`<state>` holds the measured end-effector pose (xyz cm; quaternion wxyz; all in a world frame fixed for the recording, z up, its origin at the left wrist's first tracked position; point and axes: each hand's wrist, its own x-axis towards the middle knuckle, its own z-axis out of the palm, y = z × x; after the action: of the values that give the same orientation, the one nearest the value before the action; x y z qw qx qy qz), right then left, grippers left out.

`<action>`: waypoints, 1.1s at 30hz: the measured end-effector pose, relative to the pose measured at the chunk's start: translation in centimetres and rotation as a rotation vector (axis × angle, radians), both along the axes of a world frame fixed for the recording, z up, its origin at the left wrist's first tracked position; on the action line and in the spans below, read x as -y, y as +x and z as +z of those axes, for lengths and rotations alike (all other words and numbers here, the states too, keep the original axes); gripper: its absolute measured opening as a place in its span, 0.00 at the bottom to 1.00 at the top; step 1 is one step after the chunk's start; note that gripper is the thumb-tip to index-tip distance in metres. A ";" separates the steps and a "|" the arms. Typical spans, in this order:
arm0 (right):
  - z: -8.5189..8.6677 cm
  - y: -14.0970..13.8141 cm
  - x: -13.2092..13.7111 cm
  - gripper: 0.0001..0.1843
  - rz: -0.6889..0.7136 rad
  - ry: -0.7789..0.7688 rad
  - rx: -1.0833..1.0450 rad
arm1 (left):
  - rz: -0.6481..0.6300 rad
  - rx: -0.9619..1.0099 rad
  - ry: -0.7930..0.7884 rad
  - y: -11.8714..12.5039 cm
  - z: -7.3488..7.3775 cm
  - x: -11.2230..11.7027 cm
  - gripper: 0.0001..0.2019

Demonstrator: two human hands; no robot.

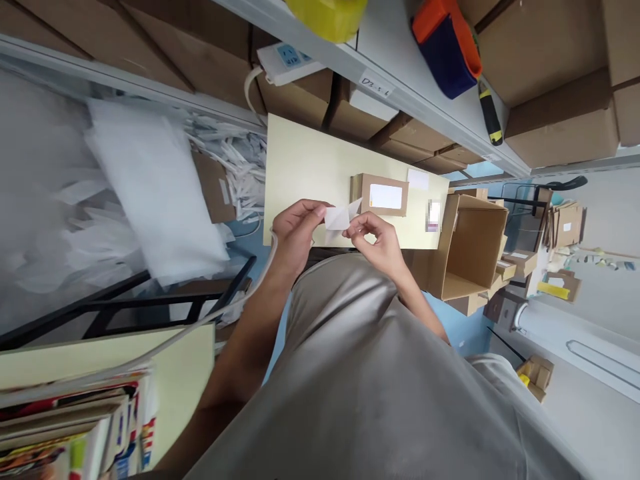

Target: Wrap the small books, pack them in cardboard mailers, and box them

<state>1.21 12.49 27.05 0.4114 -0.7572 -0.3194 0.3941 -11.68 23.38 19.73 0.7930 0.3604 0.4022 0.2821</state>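
Note:
Both of my hands hold a small white paper label (339,218) just above the near edge of a pale yellow table (305,167). My left hand (295,230) pinches its left side with curled fingers. My right hand (376,240) pinches its right edge between thumb and fingertips. Just beyond the label a small brown cardboard box (383,195) with a white sticker lies on the table.
An open cardboard carton (470,247) stands to the right of the table. White plastic bags (150,187) pile up on the left. A shelf (400,80) with brown boxes, a power strip (290,61) and a tape dispenser (447,47) runs behind. Stacked books (65,420) sit lower left.

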 end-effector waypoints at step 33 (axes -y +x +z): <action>-13.5 -0.2 -15.5 0.07 0.328 -0.074 -0.078 | 0.758 -0.400 0.139 -14.6 -11.0 -5.1 0.21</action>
<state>0.96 28.02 13.56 0.3253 -0.6937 -0.4079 0.4965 -26.26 28.47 8.73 0.5137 0.2872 0.6319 0.5043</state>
